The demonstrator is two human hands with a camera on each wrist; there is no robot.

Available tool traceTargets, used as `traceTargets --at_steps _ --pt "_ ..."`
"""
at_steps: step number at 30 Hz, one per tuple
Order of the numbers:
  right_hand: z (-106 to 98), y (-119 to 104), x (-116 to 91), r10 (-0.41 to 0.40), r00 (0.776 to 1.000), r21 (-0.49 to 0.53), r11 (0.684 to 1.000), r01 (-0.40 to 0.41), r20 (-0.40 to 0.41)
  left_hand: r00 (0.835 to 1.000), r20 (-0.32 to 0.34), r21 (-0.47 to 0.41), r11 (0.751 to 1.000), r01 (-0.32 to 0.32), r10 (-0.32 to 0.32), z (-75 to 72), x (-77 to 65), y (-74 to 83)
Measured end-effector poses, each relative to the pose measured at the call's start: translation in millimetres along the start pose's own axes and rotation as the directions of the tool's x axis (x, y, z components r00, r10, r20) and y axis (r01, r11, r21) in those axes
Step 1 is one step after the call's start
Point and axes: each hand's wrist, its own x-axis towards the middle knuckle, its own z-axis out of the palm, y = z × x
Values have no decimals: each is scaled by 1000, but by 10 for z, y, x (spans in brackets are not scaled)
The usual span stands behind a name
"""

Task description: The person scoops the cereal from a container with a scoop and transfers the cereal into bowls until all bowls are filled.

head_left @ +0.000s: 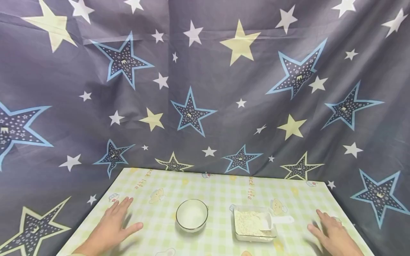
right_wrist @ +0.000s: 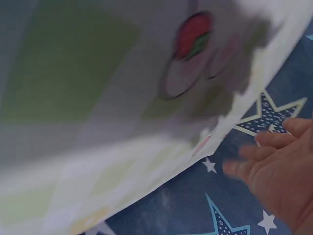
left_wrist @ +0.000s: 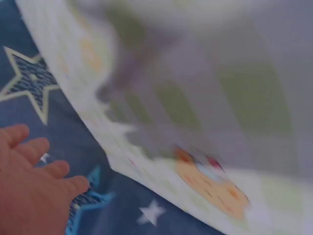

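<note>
A round glass bowl (head_left: 192,215) with a dark rim stands near the middle of the table, with nothing visible in it. To its right is a rectangular glass container (head_left: 254,239) of pale, flour-like powder (head_left: 246,223). A white scoop (head_left: 266,222) lies in the powder, its handle sticking out over the right side. My left hand (head_left: 110,227) is left of the bowl, fingers spread and thumb out, holding nothing. Right of the container, my right hand (head_left: 333,233) is likewise spread and holds nothing. Both wrist views show extended fingers over the table's edge.
A green-and-white checked cloth (head_left: 217,192) with cartoon prints covers the table. Behind and beside the table hangs a dark curtain (head_left: 205,71) with stars, meeting the table's back edge. The hands cast shadows on the cloth.
</note>
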Motion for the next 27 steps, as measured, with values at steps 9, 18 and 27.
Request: traceTargets --at_steps 9,18,27 --pt "-38 -536 -242 -40 998 563 824 56 -41 978 -81 -132 970 -203 194 209 268 1003" --pt "50 -1089 -263 77 995 746 666 -6 -61 923 202 -326 912 -251 327 585 683 2141" --pt "179 -1317 -205 219 969 791 610 -47 -112 871 399 -365 921 -134 285 978 744 2690"
